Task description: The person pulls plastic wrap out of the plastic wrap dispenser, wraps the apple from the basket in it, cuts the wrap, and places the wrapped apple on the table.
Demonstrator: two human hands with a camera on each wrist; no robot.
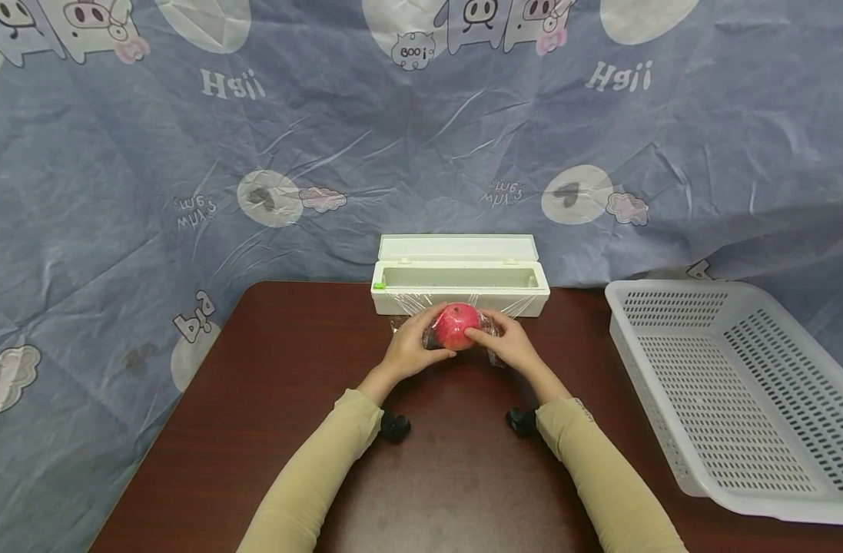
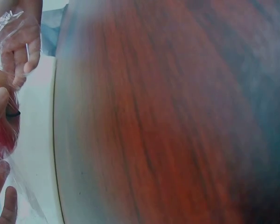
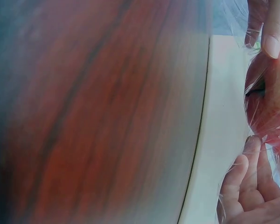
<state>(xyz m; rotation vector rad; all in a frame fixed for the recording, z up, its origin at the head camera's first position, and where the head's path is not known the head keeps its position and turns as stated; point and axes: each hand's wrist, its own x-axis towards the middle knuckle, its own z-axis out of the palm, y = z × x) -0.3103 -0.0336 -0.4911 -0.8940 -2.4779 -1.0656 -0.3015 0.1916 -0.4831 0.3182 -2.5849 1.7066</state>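
A red apple sits between both hands, with clear cling film over and around it. My left hand curves round its left side, thumb along the near edge. On the other side my right hand holds it, with the thumb pressed on the apple's front. In the right wrist view the apple shows its dark stem hollow through the film. Just behind the hands stands a white cling film dispenser box, its lid raised. Film stretches from the box's front toward the apple.
A large white perforated plastic basket stands on the right of the dark brown wooden table. A blue-grey patterned cloth hangs behind the table. Black wrist devices sit at both cuffs.
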